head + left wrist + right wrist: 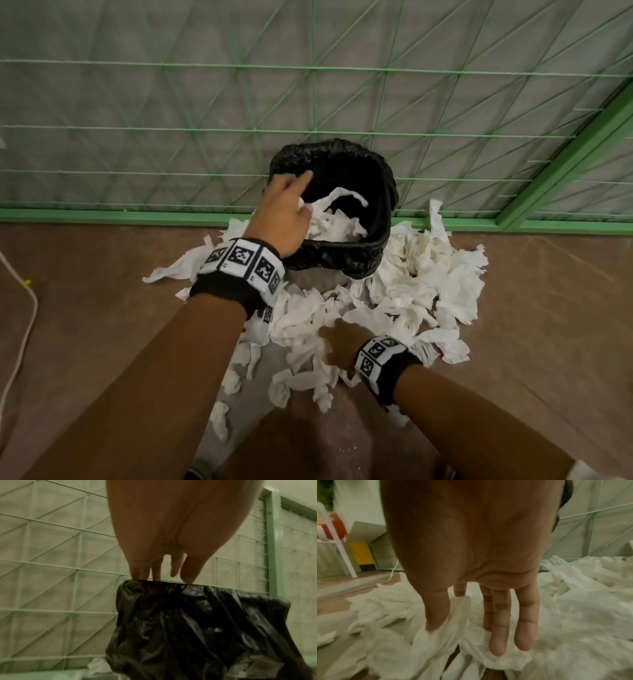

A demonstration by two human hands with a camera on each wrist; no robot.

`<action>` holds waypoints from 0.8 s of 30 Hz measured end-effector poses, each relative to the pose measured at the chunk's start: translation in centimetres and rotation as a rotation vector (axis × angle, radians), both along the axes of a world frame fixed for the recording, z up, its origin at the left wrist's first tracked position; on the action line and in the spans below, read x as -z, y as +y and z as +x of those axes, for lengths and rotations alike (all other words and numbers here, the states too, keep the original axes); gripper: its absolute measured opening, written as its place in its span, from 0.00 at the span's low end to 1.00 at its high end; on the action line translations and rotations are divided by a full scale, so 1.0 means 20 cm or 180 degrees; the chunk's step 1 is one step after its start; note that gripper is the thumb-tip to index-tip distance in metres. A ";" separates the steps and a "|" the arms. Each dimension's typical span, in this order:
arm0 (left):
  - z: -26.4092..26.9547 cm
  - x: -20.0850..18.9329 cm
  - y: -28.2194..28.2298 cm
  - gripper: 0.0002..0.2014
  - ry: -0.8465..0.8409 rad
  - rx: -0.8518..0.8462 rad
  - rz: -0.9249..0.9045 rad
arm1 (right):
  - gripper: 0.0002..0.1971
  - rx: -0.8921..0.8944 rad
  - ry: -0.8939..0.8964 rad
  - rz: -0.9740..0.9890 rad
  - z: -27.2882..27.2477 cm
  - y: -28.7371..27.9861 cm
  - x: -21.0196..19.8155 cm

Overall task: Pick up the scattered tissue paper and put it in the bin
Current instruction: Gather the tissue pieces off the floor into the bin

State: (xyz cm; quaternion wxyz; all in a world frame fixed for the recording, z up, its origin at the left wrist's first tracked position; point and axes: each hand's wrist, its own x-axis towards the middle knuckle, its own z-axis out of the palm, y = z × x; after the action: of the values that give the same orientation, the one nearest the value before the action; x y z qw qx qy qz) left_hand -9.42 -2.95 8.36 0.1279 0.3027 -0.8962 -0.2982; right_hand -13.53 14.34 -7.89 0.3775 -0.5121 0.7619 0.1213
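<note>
Some tissue already lay in the bin (pixel 373 246) under the left hand (pixel 286 219), whose fingers were spread loosely over its rim. Most tissue paper (pixel 428 294) still lay around the right hand (pixel 337 344). Only the right wrist view showed that hand's fingers (pixel 499 639) straight, pressing into tissue.

The bin (pixel 346 253) stood on the floor (pixel 534 308) against the mesh fence (pixel 308 102), some tissue (pixel 335 219) inside it. More tissue (pixel 428 291) lay heaped before it and to its right. The left hand (pixel 284 212) was over the bin's left rim; the right hand (pixel 339 342) lay on the heap. A cable (pixel 24 329) ran far left.
</note>
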 end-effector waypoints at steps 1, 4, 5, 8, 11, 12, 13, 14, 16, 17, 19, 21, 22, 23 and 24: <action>0.02 -0.01 0.00 0.23 0.0415 -0.0331 -0.0028 | 0.21 -0.0077 0.0071 -0.0158 0.00 0.00 0.00; 0.13 0.00 -0.02 0.12 0.1355 -0.1660 0.0074 | 0.16 0.0161 0.0036 -0.0458 -0.10 0.00 -0.01; 0.18 0.05 -0.02 0.08 0.1320 -0.2055 0.0229 | 0.16 0.0229 -0.0021 -0.0498 -0.14 -0.01 -0.04; 0.33 0.30 0.02 0.04 -0.0050 -0.2183 0.0827 | 0.17 0.0450 -0.0262 -0.0344 -0.27 -0.02 -0.15; 0.43 0.56 0.11 0.18 -0.1558 -0.0895 0.1187 | 0.15 0.1112 -0.0802 -0.0593 -0.39 0.00 -0.22; 0.45 0.64 0.15 0.22 -0.1917 -0.0547 0.1243 | 0.13 0.1392 -0.0942 -0.0643 -0.42 0.01 -0.23; 0.47 0.71 0.18 0.23 -0.2200 -0.0312 0.1258 | 0.12 0.1710 -0.1090 -0.0655 -0.46 0.02 -0.25; 0.50 0.76 0.22 0.23 -0.2381 -0.0132 0.1204 | 0.11 0.2029 -0.1234 -0.0641 -0.48 0.03 -0.27; 0.54 0.82 0.26 0.21 -0.2571 0.0019 0.1080 | 0.08 0.2366 -0.1353 -0.0729 -0.54 0.05 -0.30; 0.56 0.84 0.27 0.21 -0.2635 0.0024 0.1010 | 0.07 0.2422 -0.1290 -0.0782 -0.57 0.06 -0.31; 0.59 0.87 0.26 0.23 -0.2719 0.0131 0.0708 | 0.09 0.2568 -0.1229 -0.0857 -0.64 0.09 -0.34; 0.61 0.90 0.24 0.26 -0.2557 0.0173 0.0527 | 0.08 0.2641 -0.1204 -0.0905 -0.72 0.12 -0.39; 0.63 0.90 0.23 0.26 -0.2346 -0.0029 0.0546 | 0.08 0.2581 -0.1156 -0.0871 -0.74 0.12 -0.43; 0.63 0.90 0.23 0.25 -0.2058 -0.0343 0.0556 | 0.08 0.2499 -0.1054 -0.0809 -0.77 0.14 -0.48; 0.63 0.88 0.22 0.22 -0.1740 -0.0655 0.0527 | 0.10 0.2364 -0.0915 -0.0736 -0.79 0.14 -0.54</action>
State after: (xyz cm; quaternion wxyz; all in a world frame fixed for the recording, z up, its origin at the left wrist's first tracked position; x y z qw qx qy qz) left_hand 3.19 1.39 -9.19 -0.1136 0.4703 -0.8347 -0.2631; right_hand -29.40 17.19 2.89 0.4381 -0.2531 0.8431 -0.1822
